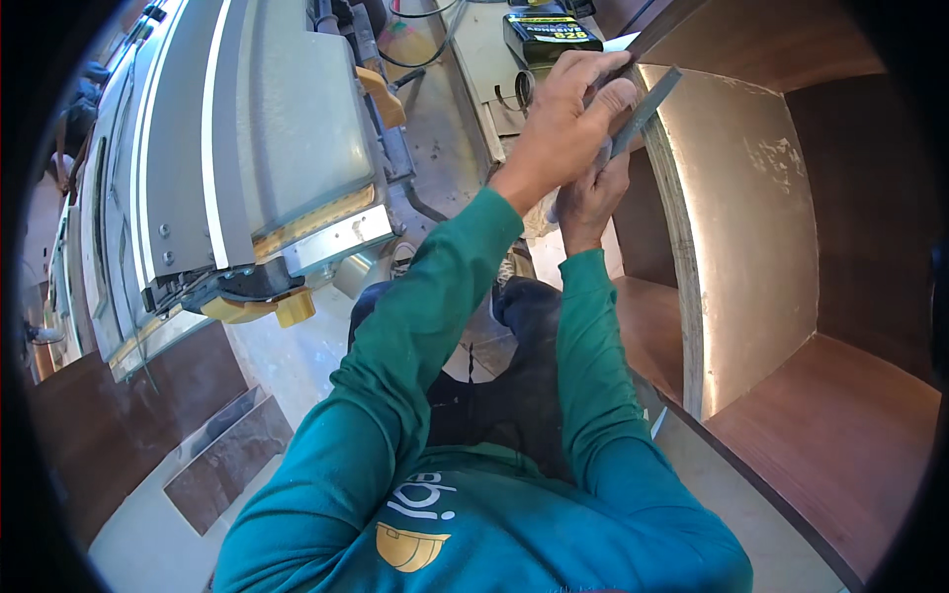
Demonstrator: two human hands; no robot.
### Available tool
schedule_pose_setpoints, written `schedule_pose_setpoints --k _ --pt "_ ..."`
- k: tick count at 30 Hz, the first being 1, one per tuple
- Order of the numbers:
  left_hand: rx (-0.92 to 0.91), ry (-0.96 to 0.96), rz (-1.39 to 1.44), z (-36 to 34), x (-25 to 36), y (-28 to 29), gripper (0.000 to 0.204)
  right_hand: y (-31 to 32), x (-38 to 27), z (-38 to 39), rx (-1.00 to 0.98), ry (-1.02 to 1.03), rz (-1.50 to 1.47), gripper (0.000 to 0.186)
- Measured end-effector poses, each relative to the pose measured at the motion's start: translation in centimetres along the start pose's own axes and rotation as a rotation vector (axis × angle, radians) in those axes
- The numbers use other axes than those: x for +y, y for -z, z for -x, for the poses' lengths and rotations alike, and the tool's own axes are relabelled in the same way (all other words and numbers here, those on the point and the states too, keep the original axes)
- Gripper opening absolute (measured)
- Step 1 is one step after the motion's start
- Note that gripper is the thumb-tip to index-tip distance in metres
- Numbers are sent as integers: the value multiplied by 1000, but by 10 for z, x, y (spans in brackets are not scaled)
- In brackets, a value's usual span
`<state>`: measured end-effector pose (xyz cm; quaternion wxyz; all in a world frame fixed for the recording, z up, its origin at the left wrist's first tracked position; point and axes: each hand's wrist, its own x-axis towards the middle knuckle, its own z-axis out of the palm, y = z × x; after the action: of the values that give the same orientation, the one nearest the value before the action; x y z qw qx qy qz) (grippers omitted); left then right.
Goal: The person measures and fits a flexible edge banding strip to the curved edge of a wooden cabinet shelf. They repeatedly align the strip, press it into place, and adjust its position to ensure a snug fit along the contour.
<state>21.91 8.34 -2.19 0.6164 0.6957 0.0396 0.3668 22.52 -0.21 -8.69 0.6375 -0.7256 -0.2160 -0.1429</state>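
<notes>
We saw the strip (649, 107) up and to the right of our body, in front of the panel (756, 208), near its upper left corner. Its long axis ran aslant, from the lower end by our right hand (595, 193) to the free upper end, which pointed up and right. The panel's raw edge ran more nearly down the view, so the two lines crossed at an angle rather than lying parallel.

Our right hand was below, its fingers curled together round the strip's lower end, partly hidden. Our left hand (578, 104) was above it and to the left, having its fingers bent toward the panel's top corner and its thumb just beside the strip; we could not tell whether it pinched anything. The right hand was nearer the lower end, the left nearer the middle. Beyond the left hand we saw a black tin (554, 32); the machine (306, 119) stood well apart, leftward.
</notes>
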Motion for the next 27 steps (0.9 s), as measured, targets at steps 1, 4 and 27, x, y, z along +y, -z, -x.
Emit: schedule_pose_setpoints --k 1,4,27 --pt "25 -2 -47 6 1 -3 33 -5 -1 -4 31 69 -45 38" --pt "-12 74 -82 17 4 -6 38 -14 9 -8 21 -170 -400 36" --pt "142 -37 -27 24 -27 -18 27 -18 41 -17 64 -662 -453 31"
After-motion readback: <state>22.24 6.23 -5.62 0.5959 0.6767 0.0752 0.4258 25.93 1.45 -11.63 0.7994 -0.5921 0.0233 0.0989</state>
